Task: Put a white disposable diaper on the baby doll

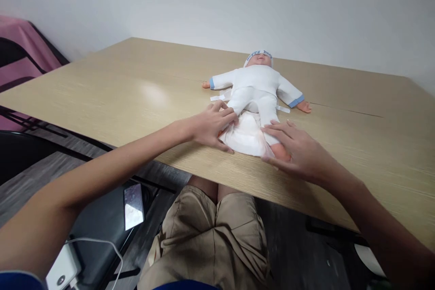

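Note:
A baby doll in a white suit with blue cuffs and a cap lies on its back on the wooden table, head away from me. A white diaper is spread under its legs near the table's front edge. My left hand rests on the doll's left leg and the diaper's edge, fingers spread. My right hand lies over the doll's other foot and the diaper's right side, fingers stretched out. Neither hand is closed on anything that I can see.
A phone lies on a dark chair seat at lower left, beside a white charger with a cable. A pink cloth hangs over a frame at far left. A white wall stands behind the table.

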`<state>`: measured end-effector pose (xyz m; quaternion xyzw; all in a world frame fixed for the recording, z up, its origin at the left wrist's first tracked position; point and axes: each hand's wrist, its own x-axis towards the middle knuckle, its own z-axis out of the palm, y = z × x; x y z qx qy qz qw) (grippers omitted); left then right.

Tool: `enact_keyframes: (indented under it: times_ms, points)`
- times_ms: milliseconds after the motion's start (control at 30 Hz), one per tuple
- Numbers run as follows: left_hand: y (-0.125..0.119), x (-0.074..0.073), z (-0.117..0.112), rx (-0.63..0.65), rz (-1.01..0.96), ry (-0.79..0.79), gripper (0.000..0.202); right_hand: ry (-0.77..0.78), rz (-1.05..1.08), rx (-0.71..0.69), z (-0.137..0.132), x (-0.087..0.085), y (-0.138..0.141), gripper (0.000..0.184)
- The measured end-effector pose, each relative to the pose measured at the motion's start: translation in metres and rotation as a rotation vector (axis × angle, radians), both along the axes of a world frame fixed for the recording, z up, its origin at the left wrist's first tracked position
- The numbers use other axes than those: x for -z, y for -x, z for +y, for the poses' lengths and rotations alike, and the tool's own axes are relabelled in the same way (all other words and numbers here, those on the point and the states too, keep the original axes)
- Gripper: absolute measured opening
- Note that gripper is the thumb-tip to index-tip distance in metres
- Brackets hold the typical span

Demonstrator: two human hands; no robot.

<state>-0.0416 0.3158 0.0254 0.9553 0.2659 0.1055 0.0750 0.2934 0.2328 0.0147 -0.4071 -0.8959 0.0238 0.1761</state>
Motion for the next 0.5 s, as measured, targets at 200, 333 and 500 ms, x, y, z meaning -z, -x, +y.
enact_keyframes:
  times_ms: [200, 333, 500]
  points:
    - [-0.001, 0.006, 0.003, 0.006, -0.051, -0.031, 0.028, -0.204, -0.07, 0.096, -0.01, 0.022, 0.017, 0.057]
    - [-0.002, -0.001, 0.011, -0.019, -0.174, 0.09, 0.018, -0.212, -0.012, 0.19, -0.002, 0.019, 0.021, 0.036]
    - [-0.017, -0.016, 0.041, -0.096, -0.446, 0.193, 0.028, -0.056, 0.22, 0.339, 0.031, -0.017, 0.015, 0.037]
